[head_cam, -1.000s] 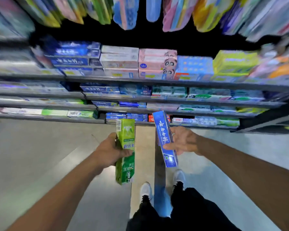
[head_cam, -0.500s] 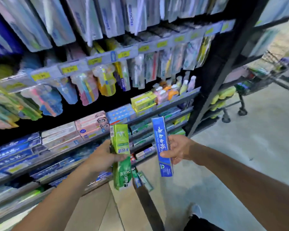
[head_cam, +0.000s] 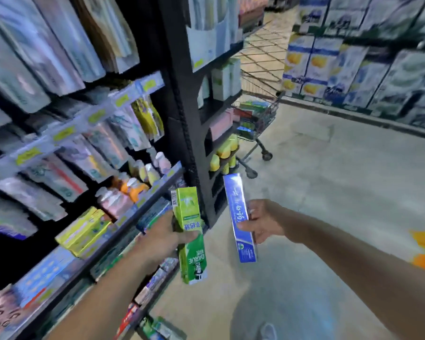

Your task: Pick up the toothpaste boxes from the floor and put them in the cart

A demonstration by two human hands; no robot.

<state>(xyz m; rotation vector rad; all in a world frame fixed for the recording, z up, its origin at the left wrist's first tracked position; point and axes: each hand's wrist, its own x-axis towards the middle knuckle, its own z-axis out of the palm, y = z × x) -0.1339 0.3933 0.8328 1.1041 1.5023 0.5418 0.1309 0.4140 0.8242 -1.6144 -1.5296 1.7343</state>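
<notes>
The left hand [head_cam: 166, 238] grips the green toothpaste box [head_cam: 189, 235] about its middle; the right hand [head_cam: 264, 222] pinches the blue toothpaste box [head_cam: 239, 217] likewise — both upright, apart; the cart [head_cam: 257, 119] stands well ahead beyond the black shelf post [head_cam: 182, 106]; best walk close, then lower each flat inside — no tossing.

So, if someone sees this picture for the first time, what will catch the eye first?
Probably the two long cardboard toothpaste boxes held upright in the centre: a bright green one in the left hand and a blue one in the right hand. Behind them, a wire shopping cart stands past the black shelf post, already holding boxes.
</notes>
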